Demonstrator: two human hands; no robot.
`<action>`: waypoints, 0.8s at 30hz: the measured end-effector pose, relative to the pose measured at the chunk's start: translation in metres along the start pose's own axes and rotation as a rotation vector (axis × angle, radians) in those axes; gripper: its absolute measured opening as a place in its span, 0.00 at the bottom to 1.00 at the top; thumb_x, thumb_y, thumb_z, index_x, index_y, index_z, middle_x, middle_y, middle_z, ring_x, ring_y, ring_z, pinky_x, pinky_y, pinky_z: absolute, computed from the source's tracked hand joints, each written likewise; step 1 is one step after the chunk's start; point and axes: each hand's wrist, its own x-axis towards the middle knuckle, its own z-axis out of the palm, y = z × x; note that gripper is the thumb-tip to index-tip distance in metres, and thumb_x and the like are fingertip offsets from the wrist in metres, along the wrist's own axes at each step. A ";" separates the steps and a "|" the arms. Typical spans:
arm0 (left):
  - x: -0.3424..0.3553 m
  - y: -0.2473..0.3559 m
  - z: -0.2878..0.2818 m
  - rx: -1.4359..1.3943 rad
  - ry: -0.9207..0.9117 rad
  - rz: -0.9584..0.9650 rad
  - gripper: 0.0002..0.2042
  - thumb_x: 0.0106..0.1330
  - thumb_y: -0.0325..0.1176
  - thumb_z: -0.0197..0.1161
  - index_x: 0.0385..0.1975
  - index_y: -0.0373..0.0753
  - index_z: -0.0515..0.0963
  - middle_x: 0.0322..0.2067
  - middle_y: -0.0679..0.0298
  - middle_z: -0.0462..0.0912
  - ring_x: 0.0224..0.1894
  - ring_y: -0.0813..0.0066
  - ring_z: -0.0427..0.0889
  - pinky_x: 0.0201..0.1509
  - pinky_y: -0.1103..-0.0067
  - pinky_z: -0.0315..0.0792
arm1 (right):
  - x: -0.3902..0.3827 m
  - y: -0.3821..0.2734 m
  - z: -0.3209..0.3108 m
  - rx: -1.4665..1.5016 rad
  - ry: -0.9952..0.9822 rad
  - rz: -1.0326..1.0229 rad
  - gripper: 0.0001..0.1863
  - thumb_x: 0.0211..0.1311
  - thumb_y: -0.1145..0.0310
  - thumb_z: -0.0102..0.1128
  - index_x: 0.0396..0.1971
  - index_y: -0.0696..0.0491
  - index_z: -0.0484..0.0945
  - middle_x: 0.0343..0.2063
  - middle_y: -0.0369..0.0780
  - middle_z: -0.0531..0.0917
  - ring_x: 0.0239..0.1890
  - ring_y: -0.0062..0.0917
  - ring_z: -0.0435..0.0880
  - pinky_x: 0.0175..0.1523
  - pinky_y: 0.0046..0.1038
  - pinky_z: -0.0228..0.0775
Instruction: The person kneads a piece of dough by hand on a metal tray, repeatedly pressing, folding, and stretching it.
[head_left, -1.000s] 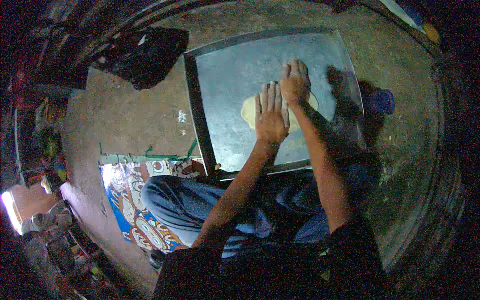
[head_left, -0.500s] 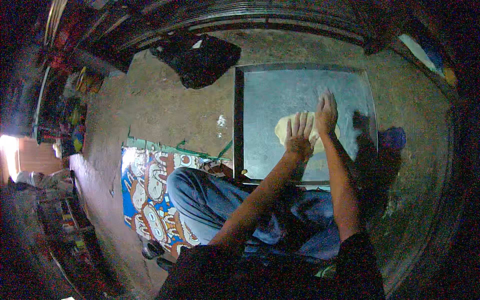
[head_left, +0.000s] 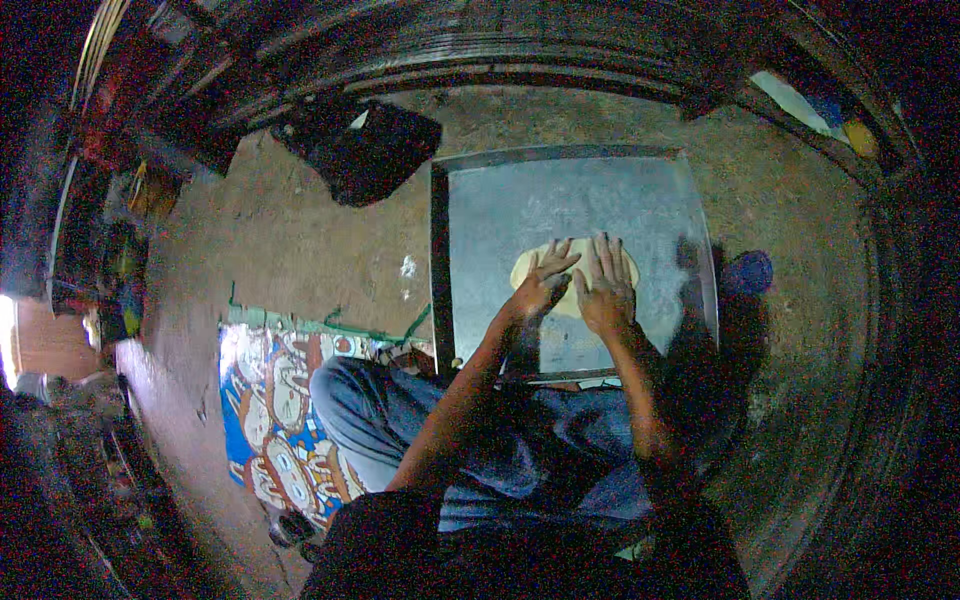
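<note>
Left to right. Printed mat (head_left: pixel 285 410) on the floor, the knee of the jeans (head_left: pixel 375 405) over its edge. Black bundle (head_left: pixel 375 150), perhaps a bag, lies farther off, near the board's far left corner.

Left hand (head_left: pixel 543 287): open, clutching nothing, on the left part of the dough. Half a second ago its fingers point mostly away from the body; now they slant to the right, toward the other hand.

Dough (head_left: pixel 565 303): a flat, pale piece in the middle of the board (head_left: pixel 500 200), partly hidden by both hands.

Right hand (head_left: pixel 606 292): the bigger change. It has come back from the dough's right edge, where its fingers overhang the board, and now lies palm down, fingers a little spread, gripping nothing. My reading: both hands now share the flattening work, with the right covering its own side. Pressure and thickness can't be told.

Far right: purple object (head_left: pixel 750 272) just beyond the board; kind unclear.
</note>
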 end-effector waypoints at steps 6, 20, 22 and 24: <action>-0.034 0.038 -0.058 -0.154 -0.125 0.006 0.22 0.61 0.32 0.60 0.57 0.41 0.72 0.60 0.51 0.71 0.65 0.54 0.66 0.68 0.65 0.57 | 0.010 -0.011 0.000 -0.062 -0.024 -0.028 0.32 0.69 0.54 0.45 0.66 0.60 0.59 0.67 0.51 0.58 0.70 0.50 0.54 0.72 0.46 0.44; -0.122 -0.005 -0.158 0.636 0.246 -0.479 0.31 0.63 0.45 0.61 0.60 0.31 0.62 0.52 0.40 0.72 0.48 0.44 0.77 0.50 0.59 0.74 | 0.054 -0.002 0.002 0.008 -0.489 -0.079 0.51 0.40 0.40 0.73 0.61 0.54 0.64 0.61 0.51 0.67 0.66 0.50 0.61 0.69 0.46 0.52; -0.116 -0.020 -0.153 0.679 0.218 -0.555 0.32 0.63 0.43 0.60 0.61 0.29 0.61 0.51 0.39 0.73 0.47 0.45 0.79 0.48 0.59 0.75 | 0.060 -0.016 0.001 -0.045 -0.424 -0.109 0.54 0.33 0.37 0.75 0.58 0.57 0.66 0.59 0.55 0.67 0.65 0.51 0.61 0.68 0.42 0.56; -0.103 -0.009 -0.145 0.685 0.207 -0.579 0.31 0.63 0.41 0.57 0.62 0.28 0.59 0.50 0.40 0.73 0.46 0.46 0.80 0.45 0.59 0.76 | 0.068 -0.010 -0.006 -0.084 -0.508 -0.102 0.56 0.30 0.36 0.75 0.58 0.59 0.67 0.59 0.54 0.67 0.66 0.50 0.61 0.68 0.42 0.55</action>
